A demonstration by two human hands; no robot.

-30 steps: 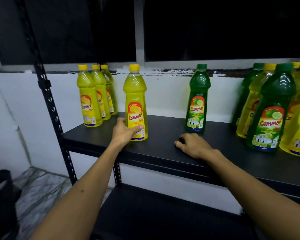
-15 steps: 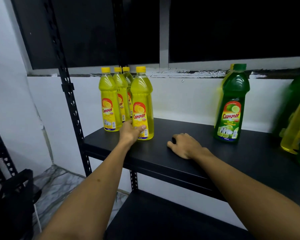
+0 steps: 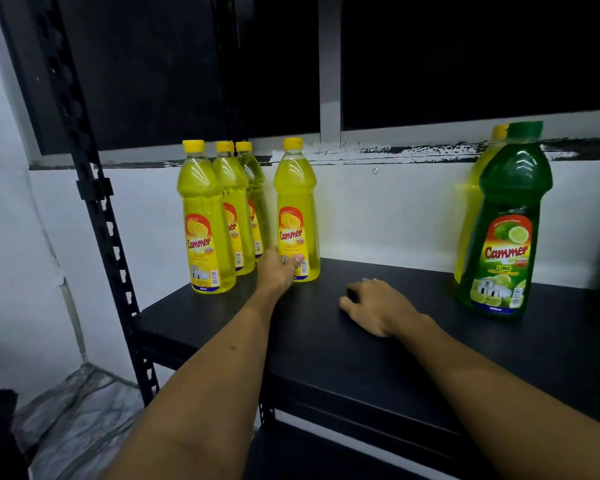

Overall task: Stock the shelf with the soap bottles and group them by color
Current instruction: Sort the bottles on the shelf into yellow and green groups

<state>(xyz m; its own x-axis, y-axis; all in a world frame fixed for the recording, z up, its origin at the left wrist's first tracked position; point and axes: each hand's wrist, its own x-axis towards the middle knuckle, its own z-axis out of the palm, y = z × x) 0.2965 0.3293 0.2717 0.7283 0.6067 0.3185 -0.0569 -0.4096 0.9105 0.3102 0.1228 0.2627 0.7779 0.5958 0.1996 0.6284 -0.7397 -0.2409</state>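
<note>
CHANGE: left hand (image 3: 280, 271) has slid the tall clear-plastic yellow lemon soap bottle (image 3: 296, 216) leftward, now just right of the three-bottle yellow cluster (image 3: 222, 216), fingers curled round its base; yellow group nearly complete | RIGHT HAND (image 3: 374, 306): resting loosely curled, holding nothing, on the black shelf (image 3: 326, 348) right of that bottle | ROOM: bare shelf between bottle and green lime soap bottle (image 3: 506, 237); front edge near.

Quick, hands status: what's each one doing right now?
Left hand: grips the base of the yellow bottle, which stands on the shelf.
Right hand: holds nothing, rests on the shelf, fingers loosely bent.
</note>
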